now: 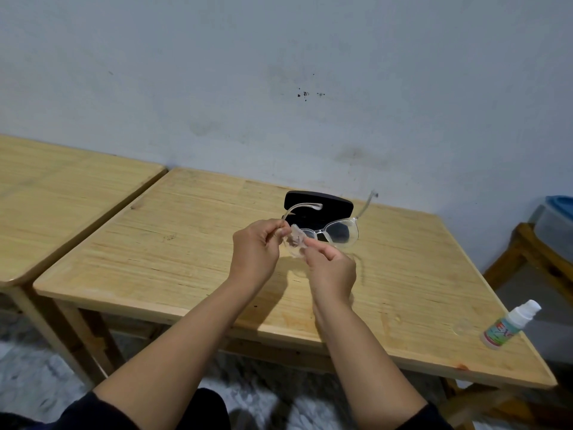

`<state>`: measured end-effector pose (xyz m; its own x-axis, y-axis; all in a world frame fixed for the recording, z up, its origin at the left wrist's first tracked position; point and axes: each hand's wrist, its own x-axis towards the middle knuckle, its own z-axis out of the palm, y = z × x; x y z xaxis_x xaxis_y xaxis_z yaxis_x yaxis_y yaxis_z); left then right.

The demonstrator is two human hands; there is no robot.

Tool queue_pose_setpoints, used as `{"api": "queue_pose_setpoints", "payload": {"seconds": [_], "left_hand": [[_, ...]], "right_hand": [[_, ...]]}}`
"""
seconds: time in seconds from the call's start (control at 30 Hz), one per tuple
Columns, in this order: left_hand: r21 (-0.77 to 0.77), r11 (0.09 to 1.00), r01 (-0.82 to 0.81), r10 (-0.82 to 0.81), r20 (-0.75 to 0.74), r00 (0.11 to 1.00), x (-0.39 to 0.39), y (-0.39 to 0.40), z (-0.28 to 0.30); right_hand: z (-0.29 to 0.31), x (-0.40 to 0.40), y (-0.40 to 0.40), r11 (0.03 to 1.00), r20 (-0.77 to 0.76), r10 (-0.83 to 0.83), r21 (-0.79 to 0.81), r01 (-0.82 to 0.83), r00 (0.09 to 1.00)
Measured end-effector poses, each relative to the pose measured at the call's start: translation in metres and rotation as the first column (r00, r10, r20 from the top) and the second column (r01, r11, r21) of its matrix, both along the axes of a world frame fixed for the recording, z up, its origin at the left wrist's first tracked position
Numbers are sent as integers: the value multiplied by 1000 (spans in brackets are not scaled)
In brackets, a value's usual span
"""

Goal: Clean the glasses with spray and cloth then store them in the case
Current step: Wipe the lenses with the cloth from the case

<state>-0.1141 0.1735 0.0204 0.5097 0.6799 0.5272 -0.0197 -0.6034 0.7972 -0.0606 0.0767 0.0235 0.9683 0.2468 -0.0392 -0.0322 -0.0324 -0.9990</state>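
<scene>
Clear-framed glasses [336,234] are held above the wooden table [173,231], temples unfolded. My left hand [255,251] grips the left end of the frame at the hinge. My right hand [330,270] pinches a small pale cloth [296,240] against the left lens. Behind the glasses lies a black case [319,202], open, partly hidden by the frame. A small white spray bottle [508,325] with a green label stands near the table's right front corner.
A second wooden table [62,187] stands close on the left, with a narrow gap between. The grey wall runs right behind the tables. A wooden stand [536,259] with a lidded plastic box [555,221] is at the far right.
</scene>
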Motion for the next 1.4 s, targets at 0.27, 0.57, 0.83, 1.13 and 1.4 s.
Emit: {"api": "queue_pose_setpoints", "payload": {"seconds": [0.27,0.57,0.83,1.13,1.4], "left_hand": [[66,998,19,-24,71,997,2,-18,-3],[98,995,9,-18,97,995,3,-10,1],[88,996,32,-33,16,999,3,-4,2],[47,992,114,-116,35,993,-1,-11,3],[113,992,49,-54,41,998,-8,-5,2]], "right_hand": [[-1,-3,19,972,-22,-112,206,114,993],[9,6,11,905,-139,241,389,-171,961],[4,7,3,976,-98,116,195,-96,988],[5,-2,3,923,-46,29,386,-9,999],[9,4,2,946,70,212,234,-223,975]]}}
